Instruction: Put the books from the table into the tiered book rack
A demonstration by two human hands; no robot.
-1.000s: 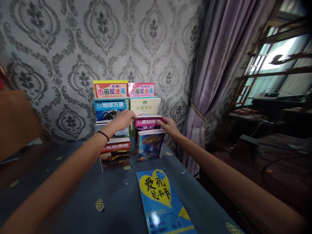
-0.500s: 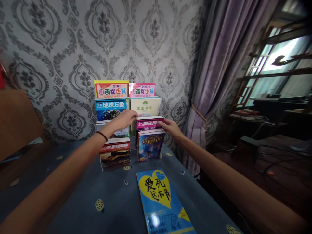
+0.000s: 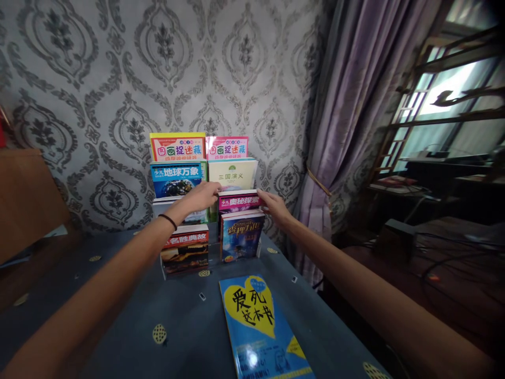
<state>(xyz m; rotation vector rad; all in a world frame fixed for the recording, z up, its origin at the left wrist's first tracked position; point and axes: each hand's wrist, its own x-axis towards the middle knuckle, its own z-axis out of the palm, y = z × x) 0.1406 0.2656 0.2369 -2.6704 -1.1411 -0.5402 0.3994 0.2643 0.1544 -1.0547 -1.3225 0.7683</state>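
Observation:
A book with a magenta title band [image 3: 239, 202] stands upright in the right-hand column of a tiered display. At its upper left corner are the closed fingers of my left hand [image 3: 202, 196]. My right hand [image 3: 275, 206] pinches the same book at its upper right edge. Just in front stands a dark blue book [image 3: 241, 238], covering its lower part. Behind it rises a pale green book [image 3: 232, 172]. My left wrist, with a dark band around it, passes in front of a book with a whitish cover [image 3: 197, 217], partly hiding it.
On the left stand a red-banded book [image 3: 186, 252], a blue book with a globe [image 3: 177, 179] and a yellow-edged book [image 3: 178, 147]. A pink book [image 3: 227, 147] is at the back right. A blue book with a yellow heart [image 3: 260, 326] lies flat on the dark tablecloth [image 3: 130, 316].
My right fingers have shifted slightly at the magenta-banded book's corner, uncovering more of its title. My left hand stays at the other corner. The whole view has shifted slightly.

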